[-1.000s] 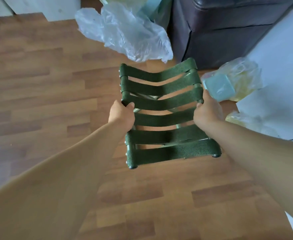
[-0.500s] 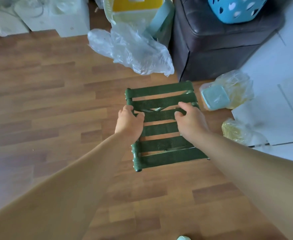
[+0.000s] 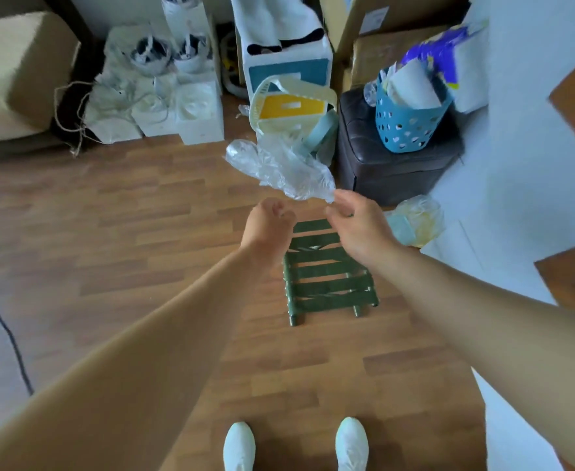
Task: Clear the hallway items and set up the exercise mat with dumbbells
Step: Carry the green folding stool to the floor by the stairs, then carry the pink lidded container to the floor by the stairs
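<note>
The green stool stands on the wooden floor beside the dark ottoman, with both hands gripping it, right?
Not quite. The head view shows the green stool on the wooden floor beside the dark ottoman, but the left hand and right hand hover above it, gripping nothing.

I could read no text anywhere. A white paper label (image 3: 374,19) on the brown cardboard box (image 3: 411,11) in the upper right of the frame carried print too blurred to read, as did the purple-and-white plastic pack (image 3: 440,57) below it.
</note>
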